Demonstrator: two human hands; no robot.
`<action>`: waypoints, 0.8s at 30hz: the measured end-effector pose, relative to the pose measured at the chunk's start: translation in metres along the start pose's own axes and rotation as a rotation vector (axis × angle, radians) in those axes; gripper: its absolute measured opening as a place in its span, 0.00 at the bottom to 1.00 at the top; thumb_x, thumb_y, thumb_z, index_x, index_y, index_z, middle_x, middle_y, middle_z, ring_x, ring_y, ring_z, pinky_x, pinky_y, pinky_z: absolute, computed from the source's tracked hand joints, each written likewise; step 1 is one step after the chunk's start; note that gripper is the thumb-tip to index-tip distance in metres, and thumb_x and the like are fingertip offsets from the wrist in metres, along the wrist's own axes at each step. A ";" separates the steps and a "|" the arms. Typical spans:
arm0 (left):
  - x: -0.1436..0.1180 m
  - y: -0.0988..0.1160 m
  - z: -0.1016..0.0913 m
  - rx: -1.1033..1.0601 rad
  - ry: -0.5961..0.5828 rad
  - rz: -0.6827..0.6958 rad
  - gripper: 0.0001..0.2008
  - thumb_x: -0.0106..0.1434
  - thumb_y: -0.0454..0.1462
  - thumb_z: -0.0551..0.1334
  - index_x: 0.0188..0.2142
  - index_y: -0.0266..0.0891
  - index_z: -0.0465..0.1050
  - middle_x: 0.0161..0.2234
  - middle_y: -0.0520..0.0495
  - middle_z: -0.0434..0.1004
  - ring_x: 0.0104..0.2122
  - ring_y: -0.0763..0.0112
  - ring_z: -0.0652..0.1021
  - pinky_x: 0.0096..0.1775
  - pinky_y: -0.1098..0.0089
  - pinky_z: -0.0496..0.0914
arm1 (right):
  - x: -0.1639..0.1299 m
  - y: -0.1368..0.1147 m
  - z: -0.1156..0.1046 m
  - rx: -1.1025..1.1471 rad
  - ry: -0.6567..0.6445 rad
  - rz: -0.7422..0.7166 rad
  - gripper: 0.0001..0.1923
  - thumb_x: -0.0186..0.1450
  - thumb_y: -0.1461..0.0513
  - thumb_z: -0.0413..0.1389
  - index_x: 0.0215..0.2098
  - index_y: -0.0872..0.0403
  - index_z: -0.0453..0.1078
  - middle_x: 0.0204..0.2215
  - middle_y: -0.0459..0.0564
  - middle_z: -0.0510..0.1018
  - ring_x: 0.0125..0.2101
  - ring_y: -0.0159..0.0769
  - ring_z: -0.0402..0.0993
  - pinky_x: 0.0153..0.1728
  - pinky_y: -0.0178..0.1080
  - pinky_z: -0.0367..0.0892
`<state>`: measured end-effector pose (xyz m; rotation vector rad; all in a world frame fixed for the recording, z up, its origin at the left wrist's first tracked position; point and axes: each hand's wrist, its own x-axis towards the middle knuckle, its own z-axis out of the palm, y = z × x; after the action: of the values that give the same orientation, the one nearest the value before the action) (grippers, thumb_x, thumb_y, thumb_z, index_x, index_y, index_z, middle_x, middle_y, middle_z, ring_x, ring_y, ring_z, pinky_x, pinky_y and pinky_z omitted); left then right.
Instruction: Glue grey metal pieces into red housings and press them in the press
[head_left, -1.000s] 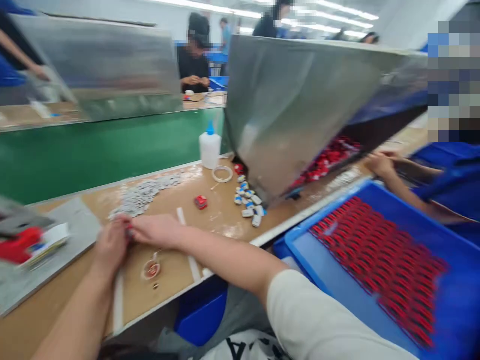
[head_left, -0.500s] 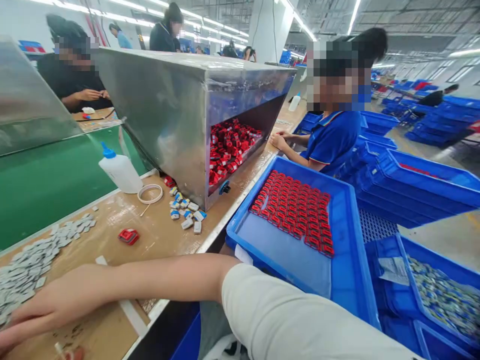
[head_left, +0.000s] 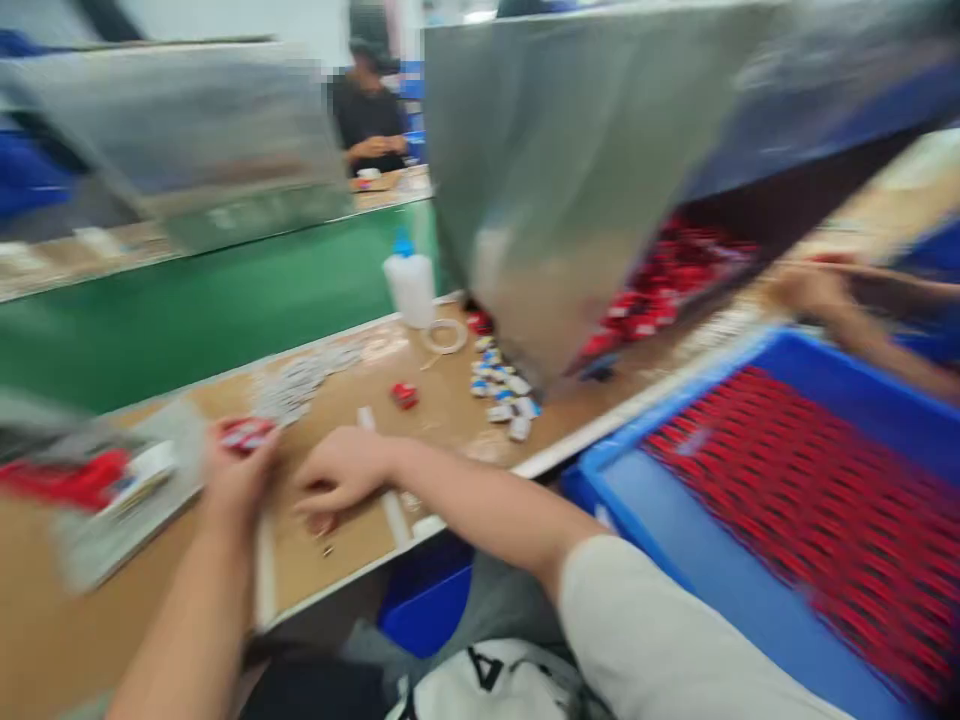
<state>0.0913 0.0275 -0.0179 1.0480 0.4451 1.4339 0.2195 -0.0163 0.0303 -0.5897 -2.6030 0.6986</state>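
Note:
My left hand (head_left: 236, 485) is closed around a small red plastic piece with white on it (head_left: 246, 435), raised over the bench. To its right, my right hand (head_left: 349, 468) is low over the bench with fingers curled together, by tiny copper-coloured parts (head_left: 322, 525). Whether anything is between those fingertips is hidden. Beyond the hands lie a pile of flat grey pieces (head_left: 300, 385) and a single red piece (head_left: 403, 396). A white strip (head_left: 391, 515) on the bench passes under my right forearm.
A metal bin (head_left: 570, 180) holds red pieces, with white-and-blue parts (head_left: 502, 390) at its foot. Behind are a white bottle (head_left: 411, 285) and a tape roll (head_left: 446, 337). A blue tray (head_left: 660, 520) of red pieces stands right. Red-handled tools (head_left: 75, 480) lie left. A co-worker's hand (head_left: 810, 290) is far right.
The view has swung left and down, bringing my left hand and the red-handled tools into sight. My right hand has moved from the grey pieces towards the tiny copper-coloured parts.

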 end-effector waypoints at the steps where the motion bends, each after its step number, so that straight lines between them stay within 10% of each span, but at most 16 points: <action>1: -0.007 0.022 -0.024 0.237 0.097 -0.030 0.14 0.66 0.44 0.69 0.46 0.39 0.76 0.38 0.52 0.76 0.35 0.72 0.81 0.34 0.75 0.78 | 0.002 0.004 0.007 -0.004 0.020 0.001 0.21 0.73 0.51 0.57 0.26 0.52 0.73 0.24 0.45 0.80 0.23 0.31 0.67 0.26 0.36 0.50; 6: -0.021 0.066 -0.084 0.950 0.111 -0.066 0.29 0.51 0.42 0.79 0.51 0.41 0.77 0.46 0.46 0.79 0.41 0.67 0.80 0.45 0.69 0.77 | 0.010 0.024 0.032 -0.028 0.081 -0.024 0.21 0.71 0.53 0.56 0.23 0.53 0.69 0.21 0.47 0.75 0.21 0.32 0.60 0.28 0.39 0.45; 24: -0.023 0.059 -0.071 0.818 -0.039 -0.081 0.28 0.58 0.41 0.76 0.56 0.42 0.75 0.53 0.42 0.79 0.45 0.64 0.81 0.48 0.66 0.75 | -0.002 0.009 0.015 -0.010 -0.097 0.048 0.18 0.68 0.56 0.54 0.22 0.54 0.63 0.20 0.45 0.69 0.22 0.31 0.53 0.30 0.38 0.45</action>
<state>-0.0030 0.0172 -0.0149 1.6707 1.0843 1.1601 0.2168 -0.0157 0.0132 -0.6377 -2.6914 0.7469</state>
